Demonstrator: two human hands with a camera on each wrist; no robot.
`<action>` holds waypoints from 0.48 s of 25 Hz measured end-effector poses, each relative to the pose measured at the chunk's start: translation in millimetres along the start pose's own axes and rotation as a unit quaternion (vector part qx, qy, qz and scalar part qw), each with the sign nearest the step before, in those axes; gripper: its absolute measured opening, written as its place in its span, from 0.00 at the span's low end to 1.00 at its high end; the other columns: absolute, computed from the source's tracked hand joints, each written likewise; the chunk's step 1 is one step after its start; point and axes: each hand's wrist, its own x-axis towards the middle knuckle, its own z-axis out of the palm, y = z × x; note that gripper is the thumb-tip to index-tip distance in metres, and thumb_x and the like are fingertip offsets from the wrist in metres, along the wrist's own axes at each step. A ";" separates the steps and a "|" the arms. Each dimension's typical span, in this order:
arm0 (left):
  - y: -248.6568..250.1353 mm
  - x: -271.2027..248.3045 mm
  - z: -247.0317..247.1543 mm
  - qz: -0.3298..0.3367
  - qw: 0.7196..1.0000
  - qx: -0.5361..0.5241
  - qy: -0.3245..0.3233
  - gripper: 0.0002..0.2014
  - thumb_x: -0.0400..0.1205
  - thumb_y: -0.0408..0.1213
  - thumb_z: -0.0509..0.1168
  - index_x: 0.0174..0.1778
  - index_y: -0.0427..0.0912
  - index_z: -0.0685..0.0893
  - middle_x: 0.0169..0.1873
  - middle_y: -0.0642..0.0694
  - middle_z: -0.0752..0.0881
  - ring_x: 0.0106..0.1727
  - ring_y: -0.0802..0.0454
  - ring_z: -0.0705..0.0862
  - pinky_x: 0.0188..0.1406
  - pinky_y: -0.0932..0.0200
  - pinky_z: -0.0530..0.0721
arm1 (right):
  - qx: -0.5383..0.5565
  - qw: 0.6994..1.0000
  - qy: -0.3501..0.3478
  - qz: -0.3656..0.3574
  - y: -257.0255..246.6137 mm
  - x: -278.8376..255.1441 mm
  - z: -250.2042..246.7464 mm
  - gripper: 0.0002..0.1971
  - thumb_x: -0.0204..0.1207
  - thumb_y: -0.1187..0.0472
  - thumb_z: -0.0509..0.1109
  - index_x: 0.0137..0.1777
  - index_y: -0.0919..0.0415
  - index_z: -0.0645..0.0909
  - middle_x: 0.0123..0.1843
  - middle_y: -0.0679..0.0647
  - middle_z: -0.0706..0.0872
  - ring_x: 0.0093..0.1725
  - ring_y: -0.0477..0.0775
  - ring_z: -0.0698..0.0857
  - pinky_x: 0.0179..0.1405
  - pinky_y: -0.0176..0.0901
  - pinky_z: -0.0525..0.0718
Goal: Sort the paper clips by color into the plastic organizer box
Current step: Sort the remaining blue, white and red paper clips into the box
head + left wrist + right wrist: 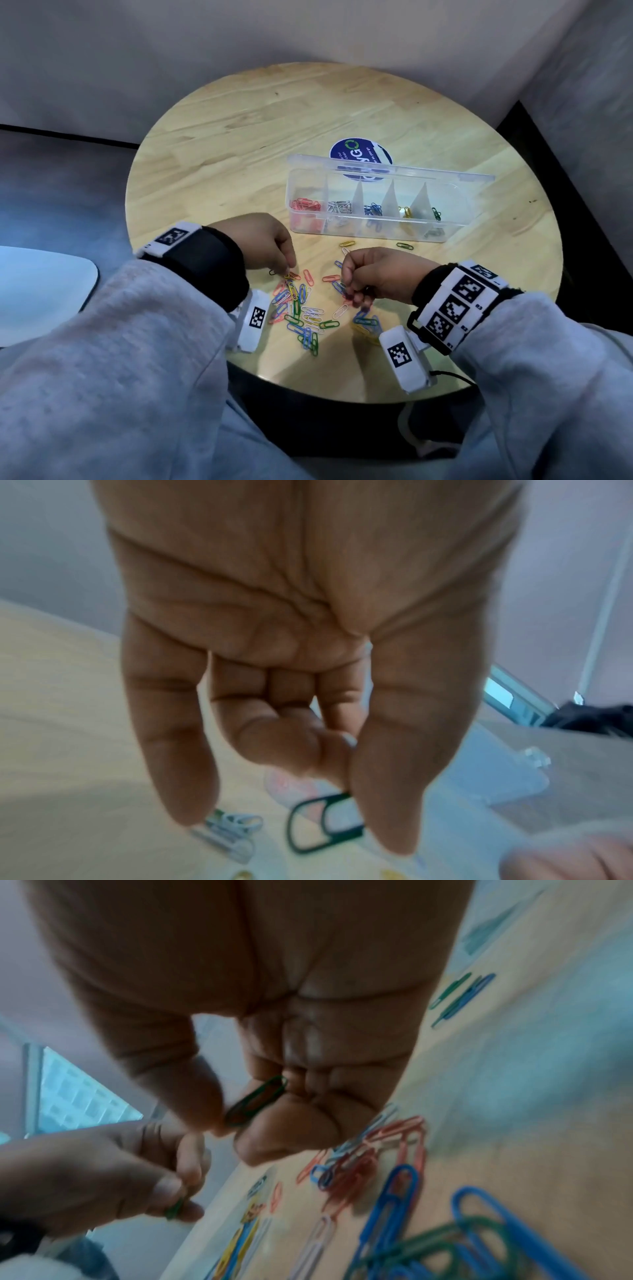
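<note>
A clear plastic organizer box (455, 219) stands open on the table, its compartments holding red, white, blue, yellow and green clips. A mixed pile of paper clips (308, 317) lies in front of it, between my hands. My left hand (288, 271) is at the pile's far left edge and pinches a green clip (325, 823) between thumb and finger. My right hand (354, 296) hovers over the pile's right side and pinches another green clip (257, 1100) between thumb and forefinger. In the right wrist view, red and blue clips (369, 1164) lie under the fingers.
The round wooden table (239, 144) ends close to my body. A blue round sticker (359, 154) lies behind the box. A yellow clip (347, 244) and a green clip (405, 246) lie loose near the box front. A white object (41, 291) sits off-table, left.
</note>
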 end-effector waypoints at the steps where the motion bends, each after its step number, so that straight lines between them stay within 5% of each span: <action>1: -0.2 -2.2 -3.1 -0.004 0.999 -0.038 0.004 0.07 0.71 0.33 0.74 0.33 0.50 0.86 0.28 0.54 0.84 0.32 0.58 0.79 0.38 0.63 0.76 | -0.025 1.000 -0.013 -0.005 0.9 -0.8 2.3 0.14 0.75 0.79 0.58 0.33 0.62 0.72 0.26 0.58 0.80 0.23 0.51 0.77 0.24 0.39 0.76; 6: 0.5 -8.2 -6.3 -0.003 0.975 -0.224 -0.006 0.08 0.76 0.27 0.69 0.34 0.44 0.82 0.38 0.43 0.86 0.39 0.53 0.83 0.42 0.59 0.85 | -0.057 0.998 -0.021 -0.018 -1.2 -5.5 10.3 0.16 0.74 0.71 0.71 0.30 0.59 0.70 0.18 0.48 0.81 0.23 0.48 0.77 0.21 0.35 0.72; 8: 4.4 -8.6 -5.9 -0.006 0.952 -0.305 -0.009 0.10 0.80 0.23 0.62 0.35 0.41 0.78 0.35 0.41 0.86 0.33 0.53 0.86 0.35 0.60 0.87 | -0.157 0.987 -0.017 -0.026 -3.4 -9.2 12.1 0.13 0.70 0.65 0.75 0.30 0.57 0.74 0.21 0.46 0.80 0.22 0.44 0.75 0.22 0.35 0.71; 12: 9.1 -5.9 -4.1 -0.039 0.943 -0.330 0.017 0.12 0.81 0.25 0.56 0.35 0.43 0.75 0.29 0.44 0.80 0.23 0.55 0.79 0.27 0.64 0.81 | -0.428 0.903 -0.014 -0.038 -4.2 -13.1 30.1 0.07 0.67 0.56 0.76 0.42 0.51 0.80 0.28 0.45 0.73 0.28 0.43 0.72 0.29 0.39 0.69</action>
